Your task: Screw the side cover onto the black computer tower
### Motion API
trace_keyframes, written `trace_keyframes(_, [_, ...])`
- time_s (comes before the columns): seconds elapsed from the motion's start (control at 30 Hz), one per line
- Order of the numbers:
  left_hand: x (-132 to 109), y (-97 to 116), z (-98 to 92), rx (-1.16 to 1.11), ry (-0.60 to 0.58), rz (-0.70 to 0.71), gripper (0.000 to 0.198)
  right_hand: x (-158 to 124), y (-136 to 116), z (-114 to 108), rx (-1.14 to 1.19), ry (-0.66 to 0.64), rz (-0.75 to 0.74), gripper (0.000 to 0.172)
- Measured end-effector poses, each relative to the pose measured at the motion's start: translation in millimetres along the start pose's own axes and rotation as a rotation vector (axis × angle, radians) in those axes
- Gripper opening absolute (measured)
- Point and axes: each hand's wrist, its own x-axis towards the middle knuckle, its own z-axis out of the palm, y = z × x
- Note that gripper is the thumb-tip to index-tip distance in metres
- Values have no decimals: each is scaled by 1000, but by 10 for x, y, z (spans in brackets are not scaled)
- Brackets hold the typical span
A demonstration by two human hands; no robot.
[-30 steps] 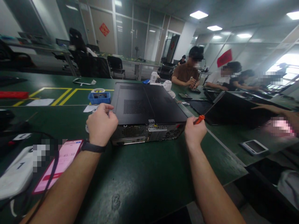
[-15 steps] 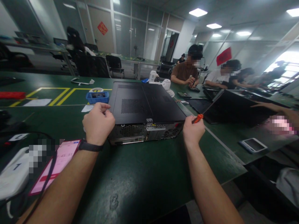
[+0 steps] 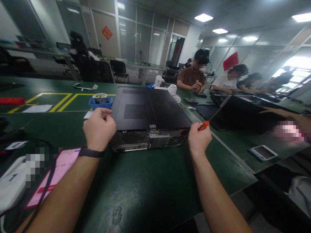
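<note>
A black desktop computer case lies flat on the green table, its rear ports facing me. My left hand, a dark band on its wrist, is curled at the case's near left corner, fingers against the edge. My right hand is closed round an orange-handled screwdriver at the case's near right corner.
A blue tray with a tape roll sits left of the case. A pink-screened phone and a white device lie at my left. Another open case and a phone lie right. Several people sit at the far side.
Both hands and the case sit slightly further left in the picture; their grips look the same.
</note>
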Motion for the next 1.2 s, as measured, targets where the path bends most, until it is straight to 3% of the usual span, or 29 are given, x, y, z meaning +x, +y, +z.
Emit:
trace_keyframes(0.27, [52, -77, -47, 24, -86, 7, 33, -35, -54, 35, -9, 24, -3, 20])
trace_keyframes(0.67, [-27, 48, 9, 32, -45, -39, 26, 124, -47, 98, -14, -14, 24, 18])
trace_keyframes(1.2, [23, 6, -58, 49, -69, -22, 26, -4, -77, -46, -13, -30, 17, 20])
